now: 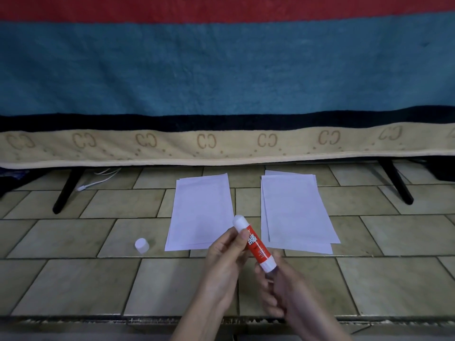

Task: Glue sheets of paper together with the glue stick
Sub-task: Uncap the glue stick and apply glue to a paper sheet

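A red and white glue stick (pixel 254 244) is held tilted above the floor, its white glue tip bare at the upper left. My left hand (pixel 225 257) grips its upper body with thumb and fingers. My right hand (pixel 278 289) holds its white bottom end. The stick's white cap (pixel 142 245) lies on the tiles to the left. Two stacks of white paper lie flat ahead: the left stack (pixel 199 212) just beyond my hands, and the right stack (pixel 295 212), whose sheets are slightly fanned.
The floor is beige tile (pixel 73 279). A striped blanket (pixel 221 143) hangs over a bed frame behind the paper, with black legs at left (pixel 66 193) and right (pixel 396 183). A white cable (pixel 98 179) lies under the bed. A grate edge (pixel 123 321) runs nearest me.
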